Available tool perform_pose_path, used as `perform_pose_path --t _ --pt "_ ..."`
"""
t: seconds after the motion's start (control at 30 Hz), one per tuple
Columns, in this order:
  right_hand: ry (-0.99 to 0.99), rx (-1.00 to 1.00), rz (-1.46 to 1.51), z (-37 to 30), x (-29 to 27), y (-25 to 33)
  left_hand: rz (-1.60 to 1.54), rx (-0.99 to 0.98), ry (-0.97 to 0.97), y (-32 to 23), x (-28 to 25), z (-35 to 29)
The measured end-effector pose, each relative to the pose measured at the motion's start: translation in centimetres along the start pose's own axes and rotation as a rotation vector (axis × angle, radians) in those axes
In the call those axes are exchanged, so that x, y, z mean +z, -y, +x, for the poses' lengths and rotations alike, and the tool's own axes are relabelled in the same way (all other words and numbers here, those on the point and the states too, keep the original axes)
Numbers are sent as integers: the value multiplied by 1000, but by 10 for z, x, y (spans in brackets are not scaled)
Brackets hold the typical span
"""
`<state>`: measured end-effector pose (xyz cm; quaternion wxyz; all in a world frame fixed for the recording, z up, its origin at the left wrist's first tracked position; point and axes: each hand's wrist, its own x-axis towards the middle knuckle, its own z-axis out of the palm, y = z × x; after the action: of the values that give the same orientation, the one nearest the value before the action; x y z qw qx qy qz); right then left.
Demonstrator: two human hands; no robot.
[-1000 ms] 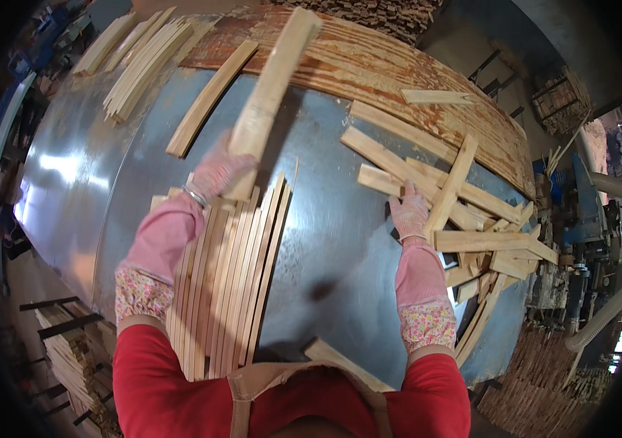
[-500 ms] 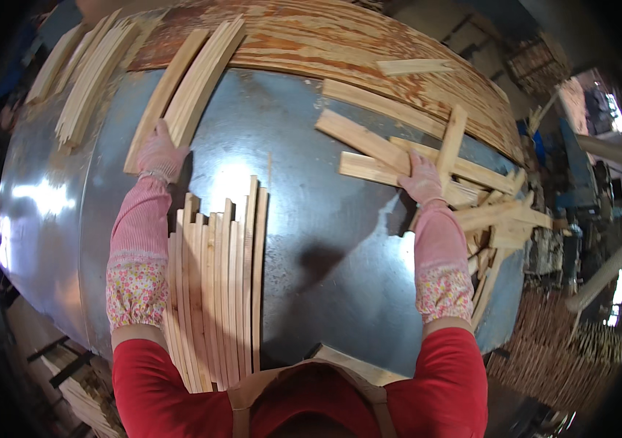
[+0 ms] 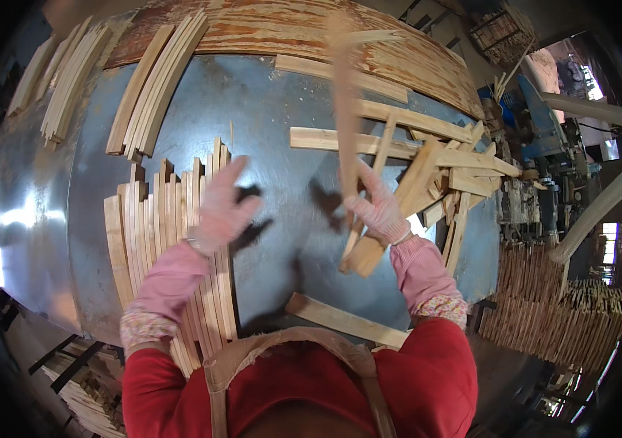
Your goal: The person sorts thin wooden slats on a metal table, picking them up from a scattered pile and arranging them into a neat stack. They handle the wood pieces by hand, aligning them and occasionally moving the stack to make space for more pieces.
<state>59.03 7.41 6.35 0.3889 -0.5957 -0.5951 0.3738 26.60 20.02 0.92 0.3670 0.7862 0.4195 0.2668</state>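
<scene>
My right hand [image 3: 380, 210], in a pink glove, grips a wooden slat [image 3: 343, 109] that stands up lengthwise away from me and is smeared by motion. Just right of that hand lies a loose pile of slats [image 3: 464, 174], some crossing each other. My left hand [image 3: 225, 208], gloved alike, hovers with fingers spread and nothing in it. It is over the right part of a row of slats [image 3: 212, 292] laid side by side, their far ends uneven. Part of that row is hidden under my left forearm.
On the metal tabletop [image 3: 274, 219], a bundle of slats [image 3: 168, 80] lies at the far left, another bundle [image 3: 77, 84] beyond it. A plywood board [image 3: 252, 29] runs along the far edge. One slat [image 3: 344, 319] lies close to my body. Stacked sticks [image 3: 559, 306] stand off to the right.
My left hand has left the slat at the far left and come right and nearer. My right hand has drawn a slat from the pile, moving left and raising it.
</scene>
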Motion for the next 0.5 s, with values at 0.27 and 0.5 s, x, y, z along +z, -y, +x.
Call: perform_pose_path --t 0.27,0.5 --pt "-731 426 855 -28 72 -45 -1035 -400 352 -62 117 -65" --pt "-289 576 -878 -55 128 -98 -697 -575 233 -24 89 -129"
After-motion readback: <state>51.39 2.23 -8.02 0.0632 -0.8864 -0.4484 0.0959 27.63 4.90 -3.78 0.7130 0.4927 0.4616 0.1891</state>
